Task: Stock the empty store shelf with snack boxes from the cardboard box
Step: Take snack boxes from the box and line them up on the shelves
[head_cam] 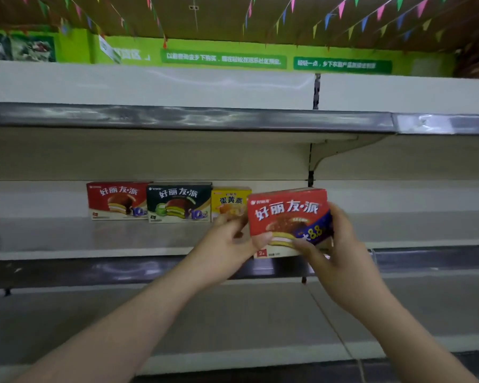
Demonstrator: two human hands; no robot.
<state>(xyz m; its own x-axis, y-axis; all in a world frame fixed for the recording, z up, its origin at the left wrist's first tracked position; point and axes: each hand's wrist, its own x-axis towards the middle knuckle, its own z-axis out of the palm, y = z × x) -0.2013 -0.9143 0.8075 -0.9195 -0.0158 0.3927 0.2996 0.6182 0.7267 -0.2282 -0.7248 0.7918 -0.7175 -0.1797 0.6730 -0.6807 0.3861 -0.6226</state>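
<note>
You hold a red snack box in front of the middle shelf, at the right end of a row of three boxes set well back on it: a red box, a dark green box and a yellow box. Your right hand is clamped on the held box, fingers curled round its right edge and lower front; your left hand pinches its lower left corner, thumb on the front face. The cardboard box that supplies the stock is out of view. Main risk, as I judge it: the held box overlaps the yellow box from this viewpoint, and your left fingers sit very near it, so pushing in at an angle could knock the yellow box askew or shove it into the green one. A second risk is setting the box down short, near the front lip, where it could tip off (the shelf surface looks smooth painted metal, offering little grip). The boxes are rectangular printed card, glossy, with sharp edges; a hard squeeze could dent the panel. The shelf edge carries a shiny plastic price rail. Green signage runs above, far.
</note>
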